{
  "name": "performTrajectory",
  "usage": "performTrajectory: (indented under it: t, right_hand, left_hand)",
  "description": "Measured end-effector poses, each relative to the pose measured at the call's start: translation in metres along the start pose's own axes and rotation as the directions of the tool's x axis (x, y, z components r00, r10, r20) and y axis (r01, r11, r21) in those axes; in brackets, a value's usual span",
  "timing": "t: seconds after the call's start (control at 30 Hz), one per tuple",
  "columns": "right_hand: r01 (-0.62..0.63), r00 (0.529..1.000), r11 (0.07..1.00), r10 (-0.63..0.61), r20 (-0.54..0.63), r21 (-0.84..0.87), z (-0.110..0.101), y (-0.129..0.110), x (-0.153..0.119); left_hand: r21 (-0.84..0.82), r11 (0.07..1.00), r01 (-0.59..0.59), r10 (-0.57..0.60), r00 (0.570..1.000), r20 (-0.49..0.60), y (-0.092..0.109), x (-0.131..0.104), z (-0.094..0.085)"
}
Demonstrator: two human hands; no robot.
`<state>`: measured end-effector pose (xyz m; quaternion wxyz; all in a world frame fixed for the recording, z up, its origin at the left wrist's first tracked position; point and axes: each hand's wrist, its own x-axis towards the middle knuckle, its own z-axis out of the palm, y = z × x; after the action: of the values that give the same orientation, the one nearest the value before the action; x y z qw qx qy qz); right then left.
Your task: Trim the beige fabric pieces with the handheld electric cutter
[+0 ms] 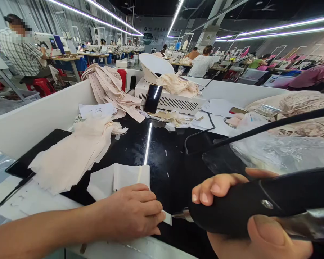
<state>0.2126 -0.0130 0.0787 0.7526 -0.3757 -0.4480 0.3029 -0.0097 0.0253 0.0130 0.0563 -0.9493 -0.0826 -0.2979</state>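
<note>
My left hand (136, 214) presses on a folded white fabric piece (129, 176), its fingers closed together over one end. A small white tip of material sticks out past the fingertips. My right hand (259, 230) is wrapped round a black handheld tool (232, 205) with a metal screw on its side. The tool's thin metal tip points left and lies close to that white end; whether they touch is hard to tell. Both hands are above the glossy black work surface (175, 162).
Beige fabric pieces (75, 154) lie stacked at left. Behind are a phone (153, 99), a white vented box (167, 99) and more beige fabric (108, 86). A black cable (275, 126) arches over plastic bags (280, 151) at right. People sit farther off.
</note>
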Motion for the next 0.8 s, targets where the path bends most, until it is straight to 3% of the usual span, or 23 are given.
performTrajectory:
  t: [0.3, 0.57, 0.8]
  right_hand:
    - [0.039, 0.996, 0.997, -0.034, -0.079, 0.066, 0.0, 0.007, -0.006]
    - [0.013, 1.0, 0.997, -0.012, -0.016, 0.079, -0.005, -0.01, -0.009]
    - [0.002, 0.996, 0.996, 0.006, -0.084, 0.09, -0.003, -0.001, -0.015]
  left_hand:
    - [-0.009, 1.0, 0.011, -0.011, 1.0, -0.001, 0.0, 0.001, 0.0]
    - [-0.036, 0.999, 0.004, -0.005, 0.999, -0.034, -0.001, 0.001, 0.001]
    - [-0.034, 0.999, 0.008, -0.005, 0.998, 0.068, -0.002, 0.0, 0.001]
